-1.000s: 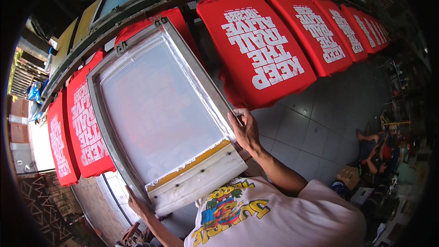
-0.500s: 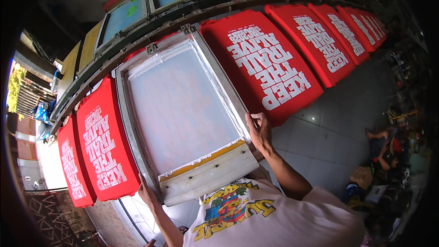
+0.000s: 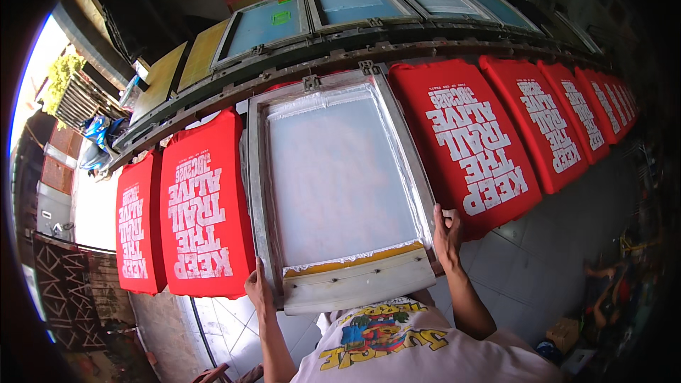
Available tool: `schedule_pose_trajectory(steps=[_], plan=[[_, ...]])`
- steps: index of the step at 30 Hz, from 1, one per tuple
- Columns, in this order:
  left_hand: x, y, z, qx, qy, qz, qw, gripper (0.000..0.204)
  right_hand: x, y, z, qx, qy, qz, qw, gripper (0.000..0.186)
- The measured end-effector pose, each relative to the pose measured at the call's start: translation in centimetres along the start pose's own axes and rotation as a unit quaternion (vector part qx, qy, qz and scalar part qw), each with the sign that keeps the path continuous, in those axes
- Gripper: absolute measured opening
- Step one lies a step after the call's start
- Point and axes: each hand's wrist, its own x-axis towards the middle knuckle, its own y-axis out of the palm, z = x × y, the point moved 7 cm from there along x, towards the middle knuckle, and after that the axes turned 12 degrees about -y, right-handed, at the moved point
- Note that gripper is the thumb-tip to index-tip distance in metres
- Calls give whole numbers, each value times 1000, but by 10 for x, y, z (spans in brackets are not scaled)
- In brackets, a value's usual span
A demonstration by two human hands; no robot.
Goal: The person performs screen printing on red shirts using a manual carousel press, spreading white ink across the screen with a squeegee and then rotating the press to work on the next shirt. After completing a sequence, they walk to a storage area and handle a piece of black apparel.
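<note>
One mesh printing frame (image 3: 342,177) sits between two red printed cloths (image 3: 206,206) on its left and at least four on its right, two metal hinges (image 3: 311,84) at its far end. The left hand (image 3: 260,288) and right hand (image 3: 447,237), well apart, clasp its opposite side edges; one cardboard box (image 3: 564,335) stands at lower right, its contents unclear.

Two hands (image 3: 262,293) (image 3: 447,240), one near screen (image 3: 340,177), two printed red cloths (image 3: 139,170) (image 3: 220,149) leftward

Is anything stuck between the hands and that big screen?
Nothing visible is. The left hand is against the screen at its lower left edge, the right hand at its lower right. Red shirts lie to either side.
</note>
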Motion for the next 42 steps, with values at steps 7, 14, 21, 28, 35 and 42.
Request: schedule_pose_trajectory(steps=[7, 14, 21, 28, 35, 42], plan=[[7, -3, -9, -18, 15, 19, 1000, 65, 6, 11, 11, 20, -6, 7, 1000, 55], [14, 0, -17, 20, 30, 31, 999, 64, 13, 20, 19, 19, 11, -8, 1000, 55], [13, 9, -11, 53, -3, 28, 998, 58, 6, 23, 16, -32, -25, 7, 999, 58], [8, 14, -14, 55, -19, 29, 998, 59, 11, 17, 18, -129, -52, 44, 989, 63], [10, 9, -18, 67, -19, 43, 997, 55, 11, 18, 23, -134, -17, 63, 989, 62], [19, 16, -18, 35, -35, 54, 997, 55, 8, 17, 7, -127, -58, 38, 990, 63]])
